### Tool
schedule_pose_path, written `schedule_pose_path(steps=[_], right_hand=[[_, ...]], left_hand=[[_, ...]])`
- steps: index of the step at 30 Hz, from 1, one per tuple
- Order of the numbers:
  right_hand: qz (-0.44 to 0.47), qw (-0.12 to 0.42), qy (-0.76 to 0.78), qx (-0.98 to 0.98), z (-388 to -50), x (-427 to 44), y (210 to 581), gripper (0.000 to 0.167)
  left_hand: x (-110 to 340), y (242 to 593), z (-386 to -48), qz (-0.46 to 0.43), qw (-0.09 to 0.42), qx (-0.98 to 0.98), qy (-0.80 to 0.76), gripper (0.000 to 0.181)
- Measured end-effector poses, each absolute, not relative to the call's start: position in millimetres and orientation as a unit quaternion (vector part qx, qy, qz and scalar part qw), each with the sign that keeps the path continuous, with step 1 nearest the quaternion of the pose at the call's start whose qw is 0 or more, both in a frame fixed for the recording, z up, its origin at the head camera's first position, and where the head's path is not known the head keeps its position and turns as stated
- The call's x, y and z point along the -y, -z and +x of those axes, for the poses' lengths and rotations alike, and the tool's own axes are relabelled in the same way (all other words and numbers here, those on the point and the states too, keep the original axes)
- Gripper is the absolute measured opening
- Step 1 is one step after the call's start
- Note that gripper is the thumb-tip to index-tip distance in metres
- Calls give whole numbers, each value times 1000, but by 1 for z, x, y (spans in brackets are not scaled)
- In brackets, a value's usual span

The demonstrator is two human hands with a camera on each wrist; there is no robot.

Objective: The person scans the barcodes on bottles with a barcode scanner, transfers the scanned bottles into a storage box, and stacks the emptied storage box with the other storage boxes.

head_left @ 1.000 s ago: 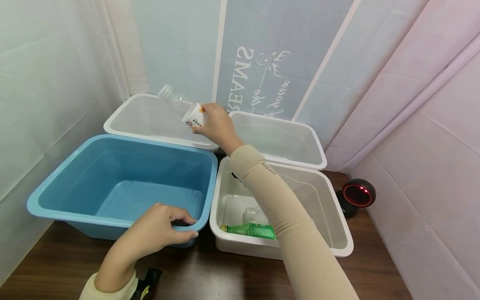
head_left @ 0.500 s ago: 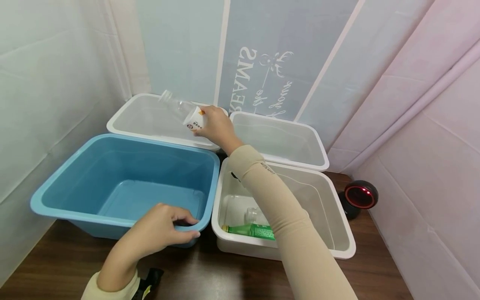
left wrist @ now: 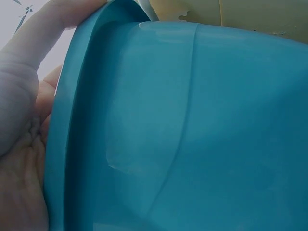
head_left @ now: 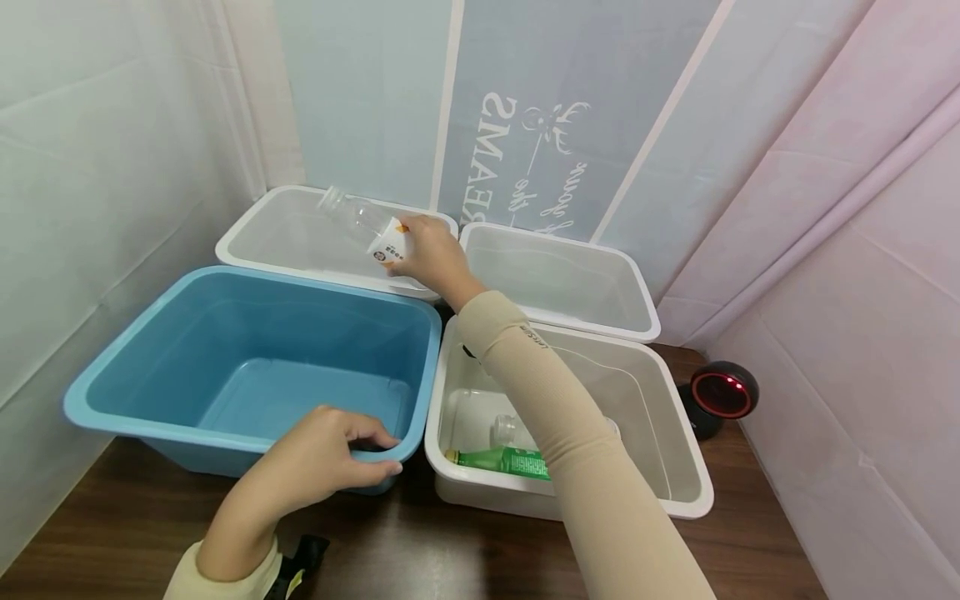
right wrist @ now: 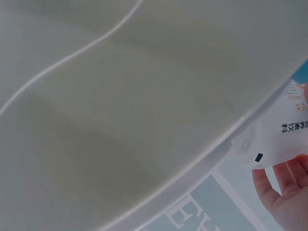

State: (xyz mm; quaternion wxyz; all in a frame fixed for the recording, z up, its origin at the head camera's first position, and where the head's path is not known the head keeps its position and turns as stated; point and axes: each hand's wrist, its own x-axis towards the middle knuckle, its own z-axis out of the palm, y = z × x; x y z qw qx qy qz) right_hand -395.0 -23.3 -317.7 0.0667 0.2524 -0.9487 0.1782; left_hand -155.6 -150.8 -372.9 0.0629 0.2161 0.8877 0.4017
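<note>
Head view, left to right, vs 1 s ago: whole scene sits slightly further right in frame, small camera drift. Deep rectangular blue plastic tub otherwise same, interior facing up. Left hand unchanged: thumb outside, fingers inside, pinching the rim at the tub's near right corner. Wrist bent, forearm coming up from the bottom edge, cream sleeve and black strap below. Left wrist view agrees: thumb along the rim, palm beside the outer wall.

Main delta: clear plastic bottle with white-and-orange label. Its neck now sits a bit lower against the white rectangular plastic tub at back left. Bottle is over that tub, tilted, neck up and left. Right hand holds it by the labelled lower part, fingers wrapped round; right wrist view shows fingertips against the label. Right arm reaches diagonally across the front off-white tub, which has a green bottle and another clear bottle in it, both partly hidden by the sleeve. Second white tub just behind, unchanged.
</note>
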Motion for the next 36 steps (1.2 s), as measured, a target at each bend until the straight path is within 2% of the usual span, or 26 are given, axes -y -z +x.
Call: schedule_pose_path(steps=[5,36], right_hand=[[241,60,-170,954,-396,22,316,81],[251,20,-216,943,-388,-7,313,74]], left_hand=[[151,374,-156,216,66,-886,-406,23],[152,374,-156,216,65,-887,-402,25]])
